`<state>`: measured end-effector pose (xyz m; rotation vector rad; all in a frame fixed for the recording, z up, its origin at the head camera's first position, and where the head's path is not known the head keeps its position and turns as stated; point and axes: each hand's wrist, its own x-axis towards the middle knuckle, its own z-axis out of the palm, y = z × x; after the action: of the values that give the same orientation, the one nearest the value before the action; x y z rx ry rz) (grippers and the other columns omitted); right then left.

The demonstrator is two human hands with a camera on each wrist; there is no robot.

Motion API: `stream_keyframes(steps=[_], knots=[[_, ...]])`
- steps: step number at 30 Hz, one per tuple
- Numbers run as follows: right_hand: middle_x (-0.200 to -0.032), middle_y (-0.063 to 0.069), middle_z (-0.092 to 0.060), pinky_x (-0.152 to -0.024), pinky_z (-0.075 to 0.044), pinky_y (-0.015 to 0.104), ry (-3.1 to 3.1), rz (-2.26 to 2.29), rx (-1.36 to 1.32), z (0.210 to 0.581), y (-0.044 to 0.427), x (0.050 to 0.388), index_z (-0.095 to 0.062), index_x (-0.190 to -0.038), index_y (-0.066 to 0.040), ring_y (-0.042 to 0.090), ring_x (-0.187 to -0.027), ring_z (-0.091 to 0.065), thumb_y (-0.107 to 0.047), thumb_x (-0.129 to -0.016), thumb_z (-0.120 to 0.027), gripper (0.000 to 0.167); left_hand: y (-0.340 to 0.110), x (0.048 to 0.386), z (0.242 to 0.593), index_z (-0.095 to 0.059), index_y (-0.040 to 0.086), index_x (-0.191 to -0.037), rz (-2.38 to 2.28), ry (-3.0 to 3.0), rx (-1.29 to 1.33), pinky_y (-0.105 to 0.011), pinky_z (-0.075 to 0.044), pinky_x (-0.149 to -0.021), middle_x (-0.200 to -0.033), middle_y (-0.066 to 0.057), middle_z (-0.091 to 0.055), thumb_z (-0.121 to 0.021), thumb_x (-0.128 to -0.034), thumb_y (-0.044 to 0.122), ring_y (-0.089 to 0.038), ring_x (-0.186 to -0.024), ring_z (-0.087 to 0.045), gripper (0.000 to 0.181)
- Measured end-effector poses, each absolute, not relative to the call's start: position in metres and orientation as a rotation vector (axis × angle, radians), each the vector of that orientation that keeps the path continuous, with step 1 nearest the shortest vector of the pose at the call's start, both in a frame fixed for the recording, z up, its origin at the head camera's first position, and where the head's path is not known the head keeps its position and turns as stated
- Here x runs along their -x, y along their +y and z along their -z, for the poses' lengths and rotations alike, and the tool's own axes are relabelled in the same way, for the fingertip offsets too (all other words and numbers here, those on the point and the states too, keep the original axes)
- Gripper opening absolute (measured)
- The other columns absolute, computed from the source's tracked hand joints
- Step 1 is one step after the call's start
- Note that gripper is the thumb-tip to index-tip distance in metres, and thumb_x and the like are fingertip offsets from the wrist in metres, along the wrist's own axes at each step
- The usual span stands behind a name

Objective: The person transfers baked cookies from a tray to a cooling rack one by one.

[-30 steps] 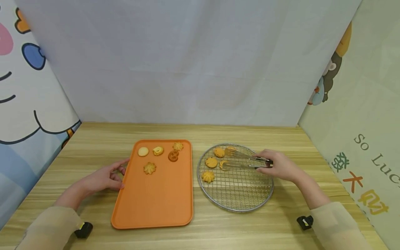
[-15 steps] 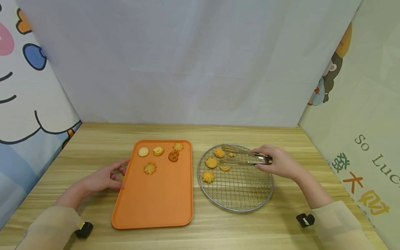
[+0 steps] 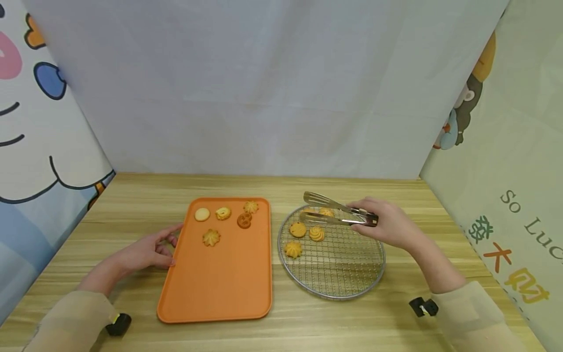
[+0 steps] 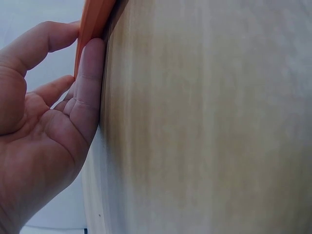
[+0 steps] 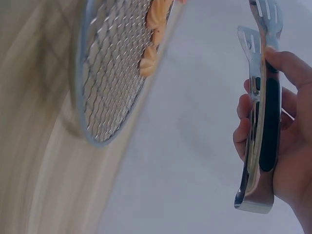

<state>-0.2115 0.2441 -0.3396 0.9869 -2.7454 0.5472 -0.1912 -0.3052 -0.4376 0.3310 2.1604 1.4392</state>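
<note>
My left hand (image 3: 147, 250) holds the left edge of an orange tray (image 3: 215, 286), thumb and fingers on its rim. My right hand (image 3: 387, 222) grips a pair of metal slotted tongs (image 3: 336, 210) with dark handle pads. The tongs' arms stand apart above the far left part of a round wire cooling rack (image 3: 347, 269), with nothing between them. One tong arm partly covers a cookie at the back. On the rack also lie a swirl cookie (image 3: 316, 233), a round cookie (image 3: 297, 230), a star-shaped cookie (image 3: 292, 249) and another cookie (image 3: 326, 211).
Several cookies sit in the tray's far half: a plain round one (image 3: 202, 214), a pretzel-shaped one (image 3: 244, 220), a star-shaped one (image 3: 211, 237) and others. A wooden table (image 3: 308, 330) lies beneath everything. A pale cloth (image 3: 281, 88) hangs behind it.
My right hand has moved the tongs left and away from me, off the swirl cookie, which now shows fully. The left hand and tray have stayed put.
</note>
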Motion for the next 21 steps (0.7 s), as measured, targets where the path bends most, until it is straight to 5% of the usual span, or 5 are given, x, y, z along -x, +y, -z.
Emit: stream_keyframes(steps=[21], knots=[[-0.102, -0.001, -0.062, -0.055, -0.038, 0.024, -2.620, -0.592, -1.029, 0.338, 0.193, 0.215, -0.063, -0.123, -0.017, 0.004, -0.059, -0.040, -0.027, -0.082, -0.074, 0.044, -0.304, 0.192, 0.439, -0.004, 0.004, -0.152, -1.449, 2.164, -0.311, -0.032, -0.053, -0.072, -0.120, -0.023, -0.029, -0.071, -0.0824, 0.009, -0.018, -0.083, -0.059, 0.097]])
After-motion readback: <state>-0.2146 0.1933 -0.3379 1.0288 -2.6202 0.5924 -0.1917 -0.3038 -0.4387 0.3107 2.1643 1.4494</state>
